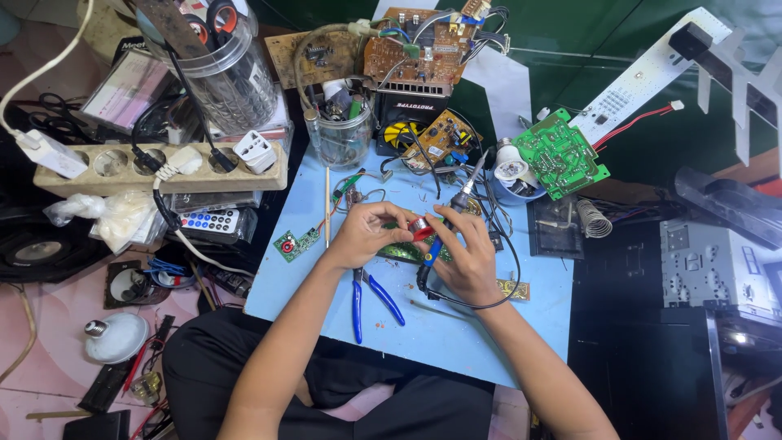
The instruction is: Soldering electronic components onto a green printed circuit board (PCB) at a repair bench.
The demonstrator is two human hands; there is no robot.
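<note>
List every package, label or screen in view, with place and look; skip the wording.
Black speaker box: behind the blue work board, white lettering strip on top.
Flat packet: far left behind the power strip, glossy, pinkish-grey.
Remote control: below the strip, black, pale buttons.
No lit screens.

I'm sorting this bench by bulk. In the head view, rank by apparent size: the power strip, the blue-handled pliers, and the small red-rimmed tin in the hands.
1. power strip, largest
2. blue-handled pliers
3. small red-rimmed tin, smallest, pinched by left hand beside right hand

two hands [371, 232] [464, 253], one soldering iron [456, 208], one pair of blue pliers [371, 297]. two glass jars [232, 77] [340, 134]. one power strip [155, 167].
</note>
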